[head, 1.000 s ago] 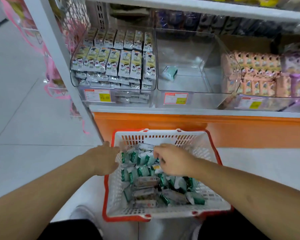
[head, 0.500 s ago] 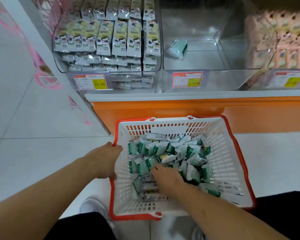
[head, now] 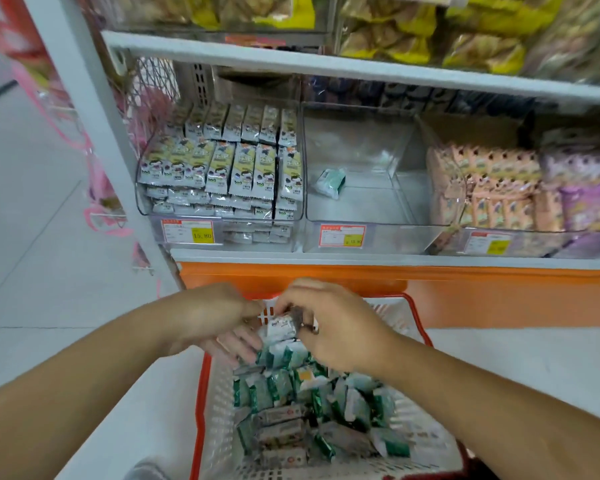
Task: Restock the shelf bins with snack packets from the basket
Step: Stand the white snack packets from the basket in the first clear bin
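A white basket with a red rim stands on the floor below me, holding several green-and-white snack packets. My right hand pinches a small white packet above the basket's far end. My left hand meets it from the left, fingers under that packet. The middle clear bin on the shelf holds a single green packet. The left bin is packed with white-and-yellow packets.
A right-hand bin holds peach and purple packets. An orange shelf base rises just behind the basket. An upper shelf carries yellow bags. A white upright post and pink netting stand at left; grey tiled floor lies beyond.
My right hand came up out of the basket with a small white packet. My left hand left the basket's rim and moved right to meet it. The view tilted up toward the shelf.
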Demonstrator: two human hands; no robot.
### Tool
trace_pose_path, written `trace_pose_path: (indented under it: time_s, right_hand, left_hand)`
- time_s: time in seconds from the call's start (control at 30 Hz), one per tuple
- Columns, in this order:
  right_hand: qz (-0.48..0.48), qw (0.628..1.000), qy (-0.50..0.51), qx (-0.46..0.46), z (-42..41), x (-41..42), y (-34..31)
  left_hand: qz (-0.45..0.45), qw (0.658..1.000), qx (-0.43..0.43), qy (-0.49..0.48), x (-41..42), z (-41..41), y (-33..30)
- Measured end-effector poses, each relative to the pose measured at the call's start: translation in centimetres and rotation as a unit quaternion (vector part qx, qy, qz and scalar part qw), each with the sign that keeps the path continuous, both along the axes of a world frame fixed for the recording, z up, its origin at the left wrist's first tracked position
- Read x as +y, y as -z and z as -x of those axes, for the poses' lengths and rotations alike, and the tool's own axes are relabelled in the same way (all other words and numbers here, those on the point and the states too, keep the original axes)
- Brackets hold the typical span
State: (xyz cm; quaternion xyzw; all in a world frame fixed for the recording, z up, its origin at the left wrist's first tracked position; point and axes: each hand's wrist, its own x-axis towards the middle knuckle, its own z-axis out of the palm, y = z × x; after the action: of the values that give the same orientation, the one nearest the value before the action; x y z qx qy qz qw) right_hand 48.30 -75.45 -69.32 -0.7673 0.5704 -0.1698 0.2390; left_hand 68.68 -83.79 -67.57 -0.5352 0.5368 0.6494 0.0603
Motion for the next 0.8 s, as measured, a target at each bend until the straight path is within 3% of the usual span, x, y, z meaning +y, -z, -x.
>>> trace_pose_path:
  time_s: [0.1, 0.2, 0.5, 0.8]
  right_hand:
    - [0.044, 0.999, 0.017, -0.011, 1.3, 1.3, -4.6]
    - [0.047, 0.997, 0.028, -0.061, 1.6, 2.8, -6.4]
    - [-0.010, 0.989, 0.011, -0.149, 1.1, 2.1, -8.9]
    - [0.028, 0.994, 0.022, -0.105, 0.4, 0.8, -8.3]
  left_hand:
    - [-0.072, 0.979, 0.179, -0.070, 1.3, 0.5, -3.1]
    - [-0.039, 0.959, 0.259, -0.109, 2.3, 1.2, -4.7]
    - [0.032, 0.942, 0.289, -0.168, 2.1, 0.2, -5.7]
    - [0.080, 0.946, 0.277, -0.148, 1.8, 0.2, -6.8]
